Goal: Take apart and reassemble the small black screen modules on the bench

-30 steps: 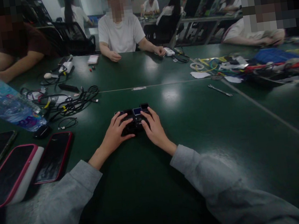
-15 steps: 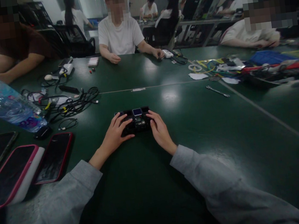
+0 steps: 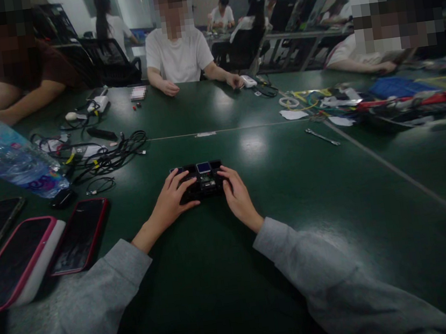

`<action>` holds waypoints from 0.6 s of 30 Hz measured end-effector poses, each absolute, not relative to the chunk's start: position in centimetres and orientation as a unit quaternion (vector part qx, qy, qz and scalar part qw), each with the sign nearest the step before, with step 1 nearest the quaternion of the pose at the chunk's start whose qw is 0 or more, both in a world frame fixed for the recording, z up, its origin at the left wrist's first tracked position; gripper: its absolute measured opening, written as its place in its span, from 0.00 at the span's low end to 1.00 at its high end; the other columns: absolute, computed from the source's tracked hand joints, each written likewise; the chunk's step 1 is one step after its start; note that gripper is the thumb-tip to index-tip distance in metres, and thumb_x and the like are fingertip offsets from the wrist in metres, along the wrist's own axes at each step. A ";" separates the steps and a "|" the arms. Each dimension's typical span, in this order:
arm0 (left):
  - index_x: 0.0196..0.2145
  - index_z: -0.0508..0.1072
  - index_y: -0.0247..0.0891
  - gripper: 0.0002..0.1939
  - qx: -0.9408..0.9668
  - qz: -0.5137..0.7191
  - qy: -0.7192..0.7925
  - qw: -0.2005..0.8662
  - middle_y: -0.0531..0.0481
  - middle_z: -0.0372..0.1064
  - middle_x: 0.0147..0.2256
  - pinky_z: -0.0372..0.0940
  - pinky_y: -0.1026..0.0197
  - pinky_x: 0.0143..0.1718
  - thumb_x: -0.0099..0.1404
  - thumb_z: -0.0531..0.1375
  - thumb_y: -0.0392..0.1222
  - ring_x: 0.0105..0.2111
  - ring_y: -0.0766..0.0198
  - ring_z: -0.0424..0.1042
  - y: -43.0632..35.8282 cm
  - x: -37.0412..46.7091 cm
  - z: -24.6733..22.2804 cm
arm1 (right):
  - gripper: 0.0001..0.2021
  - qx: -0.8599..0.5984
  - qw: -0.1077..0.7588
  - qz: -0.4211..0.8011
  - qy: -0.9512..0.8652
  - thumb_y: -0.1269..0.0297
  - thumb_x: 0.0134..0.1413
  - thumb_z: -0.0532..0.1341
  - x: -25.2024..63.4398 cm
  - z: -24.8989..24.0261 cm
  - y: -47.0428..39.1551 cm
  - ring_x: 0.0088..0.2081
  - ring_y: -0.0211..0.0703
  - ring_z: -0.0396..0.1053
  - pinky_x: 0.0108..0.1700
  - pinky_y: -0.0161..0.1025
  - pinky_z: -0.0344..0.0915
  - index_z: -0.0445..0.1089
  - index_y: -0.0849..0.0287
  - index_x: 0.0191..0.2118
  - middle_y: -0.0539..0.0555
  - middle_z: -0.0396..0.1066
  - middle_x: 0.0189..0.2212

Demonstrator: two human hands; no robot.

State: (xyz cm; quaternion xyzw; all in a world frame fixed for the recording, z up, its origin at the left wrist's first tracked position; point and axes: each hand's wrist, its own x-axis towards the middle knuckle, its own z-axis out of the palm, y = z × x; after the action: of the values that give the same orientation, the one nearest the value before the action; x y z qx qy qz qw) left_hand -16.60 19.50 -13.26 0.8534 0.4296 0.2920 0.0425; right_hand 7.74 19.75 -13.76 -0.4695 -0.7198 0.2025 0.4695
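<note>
A black electronic device [image 3: 208, 191], long and low, lies on the green table in the middle of the head view. On its top are a small dark-blue square screen [image 3: 203, 167] and a bit of exposed circuitry. My left hand [image 3: 175, 194] covers the device's left part, fingers over the top and thumb along the near side. Curled round the right end is my right hand [image 3: 236, 187]. Both hands are closed on the device, and the parts under my fingers are hidden.
Three phones, one a red-cased phone [image 3: 80, 236], lie at left beside tilted water bottles [image 3: 14, 154]. Black cables [image 3: 119, 152] are tangled behind them. A wrench [image 3: 322, 137] lies at right, near a heap of wires and tools [image 3: 393, 97]. People sit across the table.
Both hands stay on the device with almost no movement. The whole view has shifted very slightly.
</note>
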 end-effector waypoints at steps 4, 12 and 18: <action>0.63 0.59 0.47 0.36 0.854 0.284 0.435 0.038 0.43 0.54 0.66 0.52 0.31 0.66 0.61 0.67 0.48 0.69 0.44 0.44 19.5 -16.6 -13.3 | 0.15 -0.466 0.471 0.203 -0.721 0.64 0.69 0.48 7.7 -13.7 19.7 0.63 0.47 0.59 0.66 0.56 0.57 0.66 0.51 0.55 0.55 0.62 0.61; 0.64 0.58 0.49 0.37 0.853 0.284 0.435 0.047 0.43 0.53 0.66 0.52 0.30 0.65 0.61 0.67 0.50 0.70 0.44 0.44 19.5 -16.7 -13.4 | 0.15 -0.471 0.464 0.202 -0.723 0.62 0.69 0.48 7.7 -13.8 19.8 0.63 0.48 0.59 0.66 0.57 0.57 0.66 0.51 0.55 0.55 0.62 0.61; 0.59 0.65 0.49 0.24 0.805 0.357 0.468 0.079 0.47 0.60 0.63 0.51 0.34 0.66 0.68 0.59 0.55 0.67 0.49 0.51 19.4 -17.0 -12.8 | 0.16 -0.485 0.480 0.186 -0.707 0.55 0.71 0.48 7.8 -13.6 19.7 0.64 0.48 0.56 0.67 0.57 0.54 0.64 0.53 0.56 0.58 0.59 0.61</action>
State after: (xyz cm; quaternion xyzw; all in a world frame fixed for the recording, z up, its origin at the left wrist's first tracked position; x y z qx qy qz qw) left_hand -17.03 19.35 -12.77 0.8049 0.4675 0.3567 0.0790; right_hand 7.77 19.66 -13.56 -0.4851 -0.7068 0.1861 0.4800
